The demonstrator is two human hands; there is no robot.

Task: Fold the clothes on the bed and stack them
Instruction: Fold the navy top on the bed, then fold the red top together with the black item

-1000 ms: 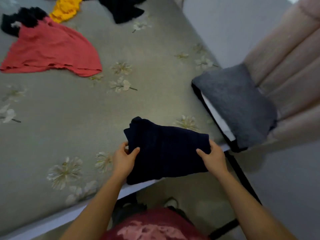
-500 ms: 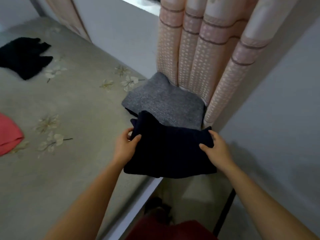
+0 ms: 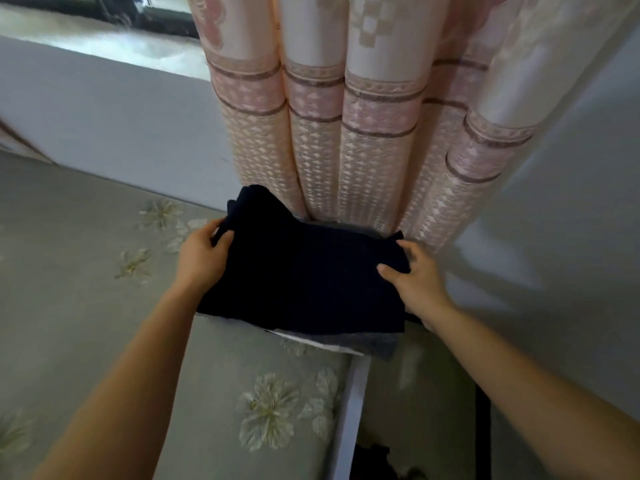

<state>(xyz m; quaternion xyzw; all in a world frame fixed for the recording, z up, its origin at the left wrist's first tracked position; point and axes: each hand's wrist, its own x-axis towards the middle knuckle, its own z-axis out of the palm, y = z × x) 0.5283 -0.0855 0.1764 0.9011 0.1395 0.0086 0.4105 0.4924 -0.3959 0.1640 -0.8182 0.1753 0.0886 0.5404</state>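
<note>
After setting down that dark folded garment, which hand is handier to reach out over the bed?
Left, probably: the left hand grips the dark garment on the bed side; the right hand is by the curtain.

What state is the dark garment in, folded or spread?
Folded: the dark garment is a compact rectangle gripped at both sides by the left hand and right hand.

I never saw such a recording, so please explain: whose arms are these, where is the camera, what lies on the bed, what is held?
No machine here: these are a person's bare arms, filmed by a camera worn on the head, looking forward and down. The left hand and the right hand each grip one side of a folded dark navy garment. Under it the edge of a grey garment shows, near the corner of the flower-printed bed. A pink curtain hangs behind.
</note>
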